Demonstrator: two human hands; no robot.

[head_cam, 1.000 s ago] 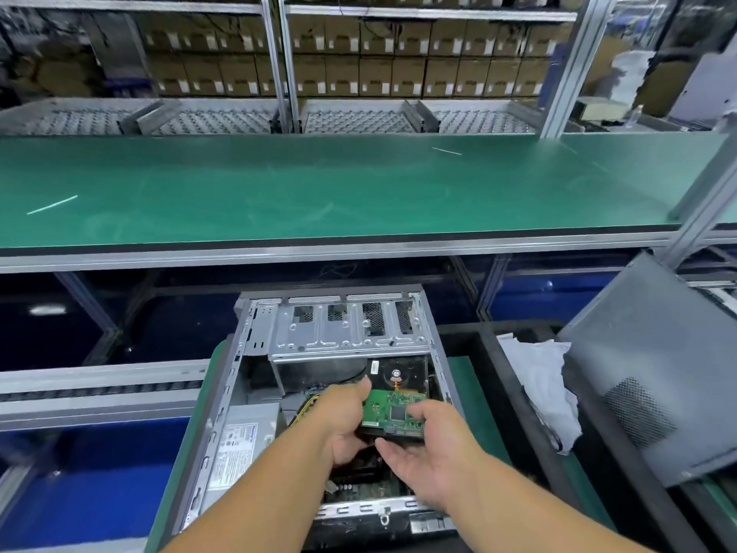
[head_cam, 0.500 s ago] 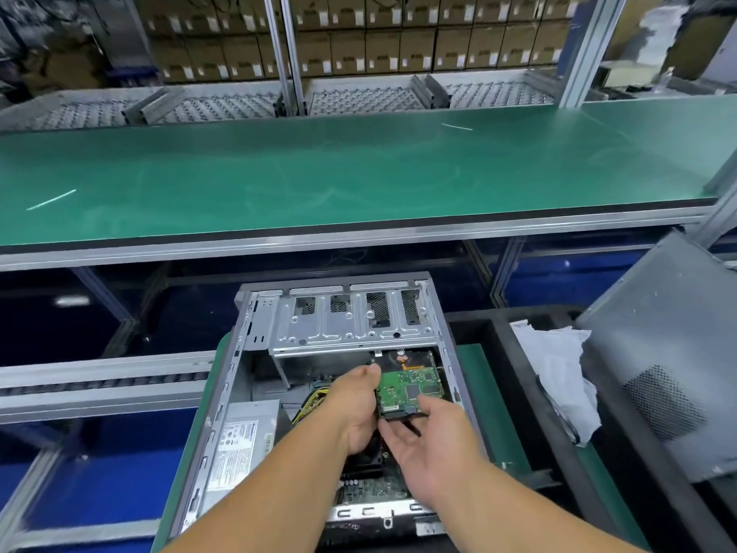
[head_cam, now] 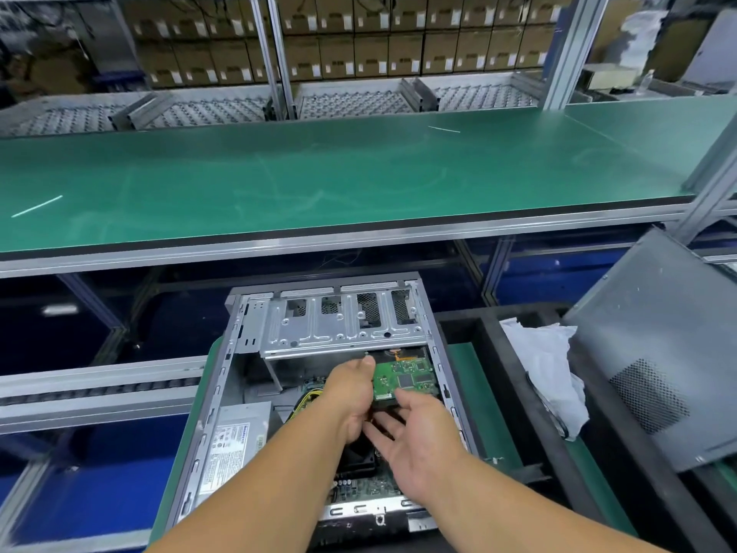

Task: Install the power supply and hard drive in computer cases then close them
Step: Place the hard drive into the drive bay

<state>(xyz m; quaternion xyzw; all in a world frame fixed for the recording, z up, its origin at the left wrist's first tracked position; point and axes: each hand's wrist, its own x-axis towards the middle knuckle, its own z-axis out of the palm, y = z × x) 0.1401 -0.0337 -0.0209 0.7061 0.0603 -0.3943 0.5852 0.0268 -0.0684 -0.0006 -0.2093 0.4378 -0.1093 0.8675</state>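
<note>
An open grey computer case (head_cam: pixel 223 377) lies flat in front of me. A hard drive (head_cam: pixel 406 379) with its green circuit board facing up sits partly under the silver drive cage (head_cam: pixel 343 333). My left hand (head_cam: pixel 353 397) grips the drive's left edge, thumb on top. My right hand (head_cam: pixel 418 445) is below the drive's near end with fingers spread, their tips touching or just under it. The power supply (head_cam: pixel 235 445) with a white label sits in the case's near-left corner.
The grey side panel (head_cam: pixel 662 349) leans at the right. White crumpled wrapping (head_cam: pixel 546 369) lies in a black tray (head_cam: pixel 474 325) beside the case. A green workbench (head_cam: pixel 319 177) runs across above, with roller racks and stacked cartons behind. A roller conveyor (head_cam: pixel 95 389) is at left.
Both hands have pushed the hard drive away from me, further under the drive cage. My right hand has loosened from gripping to fingers spread at the near end.
</note>
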